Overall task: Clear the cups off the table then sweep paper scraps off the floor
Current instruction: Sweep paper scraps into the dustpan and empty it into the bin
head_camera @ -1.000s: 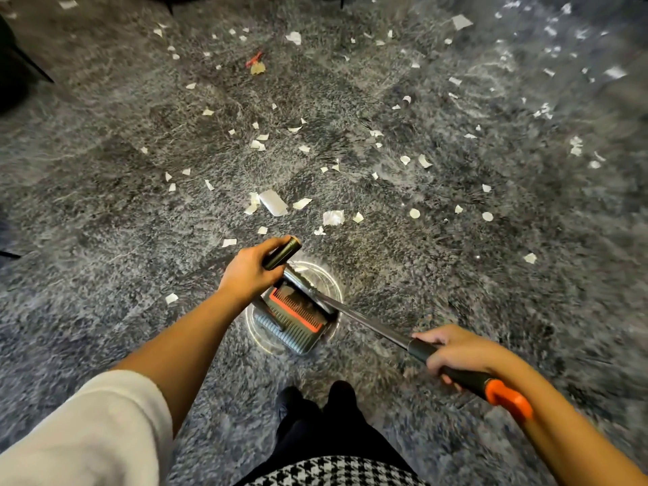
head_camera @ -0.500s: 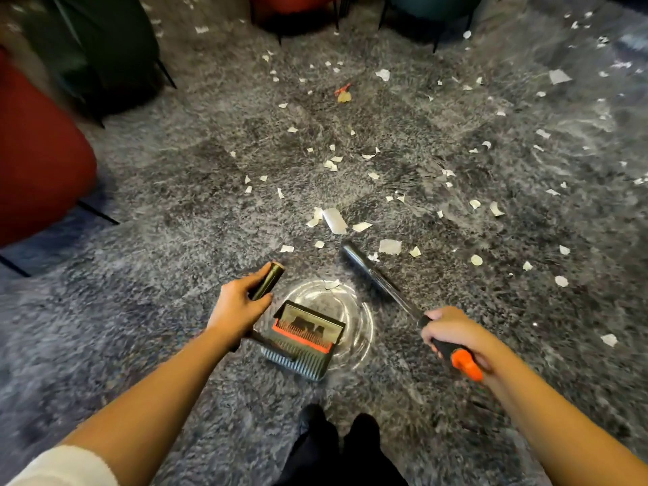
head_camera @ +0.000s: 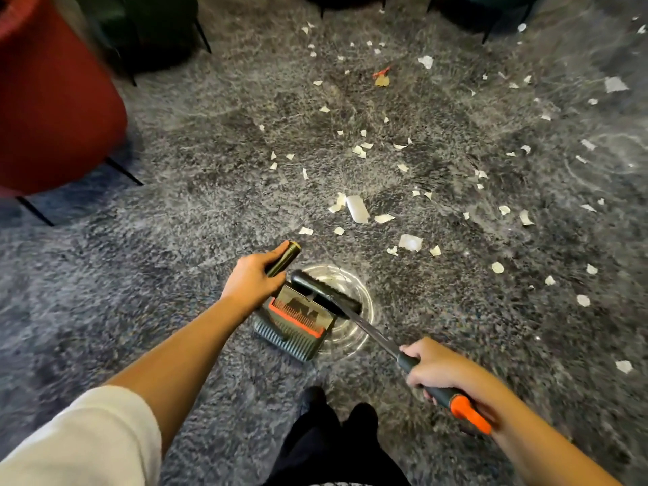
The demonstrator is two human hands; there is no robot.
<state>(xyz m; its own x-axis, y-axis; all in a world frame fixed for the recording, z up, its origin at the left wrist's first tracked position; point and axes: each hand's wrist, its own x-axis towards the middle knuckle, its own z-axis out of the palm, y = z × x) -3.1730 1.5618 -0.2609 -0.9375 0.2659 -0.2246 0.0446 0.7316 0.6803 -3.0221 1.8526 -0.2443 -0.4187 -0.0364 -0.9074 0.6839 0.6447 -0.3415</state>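
The left hand is curled tight round the dark dustpan handle, whose tip pokes out past the fingers; the dustpan itself sits on the grey carpet just ahead of the person's black shoes, its grey teeth and orange-edged comb turned toward them. The right hand, to the right of the dustpan and nearer the person, is wrapped round the dark grip of the broom; the broom's orange end sticks out behind that hand; its metal shaft slants from the hand to the black broom head, which lies across the far edge of the dustpan, touching it. Paper scraps lie scattered over the carpet beyond the dustpan and off to its right; the closest, a few white pieces with one larger strip among them, are near its far side; a yellow and red scrap lies well beyond. A red chair stands well to the left of the dustpan and beyond it; a white sleeve covers the left upper arm.
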